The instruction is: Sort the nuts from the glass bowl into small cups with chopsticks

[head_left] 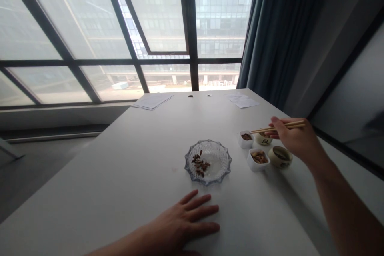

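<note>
My right hand (289, 134) grips a pair of wooden chopsticks (277, 128), whose tips are over the rim of a small white cup (246, 144) with dark brown pieces. Nearer to me, a second white cup (257, 167) holds lighter brown pieces. Two beige round bowls sit to the right, one (264, 141) partly behind my fingers, the other (280, 162) below my hand with dark contents. A scalloped glass dish (223, 168) has several dark brown pieces (200, 165) on its left side. My left hand (189, 218) lies flat with fingers spread on the table, just in front of the dish.
The white table (126, 176) reaches to the window. Papers (152, 101) lie at its far left corner and more sheets (243, 101) at the far right. Two small holes are near the far edge. A dark curtain (270, 36) hangs behind on the right.
</note>
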Available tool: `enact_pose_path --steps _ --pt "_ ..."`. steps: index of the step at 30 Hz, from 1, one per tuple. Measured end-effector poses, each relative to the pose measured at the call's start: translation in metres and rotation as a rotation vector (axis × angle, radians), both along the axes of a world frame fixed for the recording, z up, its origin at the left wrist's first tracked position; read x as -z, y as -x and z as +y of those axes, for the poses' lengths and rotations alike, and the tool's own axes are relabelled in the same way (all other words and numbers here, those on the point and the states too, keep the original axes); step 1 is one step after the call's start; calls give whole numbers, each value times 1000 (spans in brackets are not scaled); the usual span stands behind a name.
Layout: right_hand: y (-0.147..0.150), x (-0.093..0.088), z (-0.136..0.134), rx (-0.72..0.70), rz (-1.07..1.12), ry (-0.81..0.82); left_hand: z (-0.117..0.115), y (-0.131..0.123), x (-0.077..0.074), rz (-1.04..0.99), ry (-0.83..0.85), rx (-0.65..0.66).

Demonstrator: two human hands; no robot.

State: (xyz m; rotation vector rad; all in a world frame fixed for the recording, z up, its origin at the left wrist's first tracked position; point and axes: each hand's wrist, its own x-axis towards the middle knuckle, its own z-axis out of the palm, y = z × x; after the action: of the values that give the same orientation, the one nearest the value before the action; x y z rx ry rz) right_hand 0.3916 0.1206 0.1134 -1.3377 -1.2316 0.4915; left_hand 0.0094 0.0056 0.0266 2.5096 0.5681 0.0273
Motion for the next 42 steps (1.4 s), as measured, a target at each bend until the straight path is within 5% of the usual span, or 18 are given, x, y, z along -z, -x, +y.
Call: enact_pose_path --steps 5,9,14,20,35,42 --pt "16 -8 -9 -35 0 -30 0 1 0 4 -22 7" --pt "42 -7 -19 -231 24 1 0 1 -2 22 -49 0" --pt "83 18 -27 -492 37 100 0 0 -2 33 -51 6" --pt "115 47 -32 -593 88 180 0 1 0 41 -44 7" --pt "129 78 -30 -482 160 149 1 0 0 22 -32 8" --pt "123 56 -32 -369 79 155 0 0 -1 12 -58 15"
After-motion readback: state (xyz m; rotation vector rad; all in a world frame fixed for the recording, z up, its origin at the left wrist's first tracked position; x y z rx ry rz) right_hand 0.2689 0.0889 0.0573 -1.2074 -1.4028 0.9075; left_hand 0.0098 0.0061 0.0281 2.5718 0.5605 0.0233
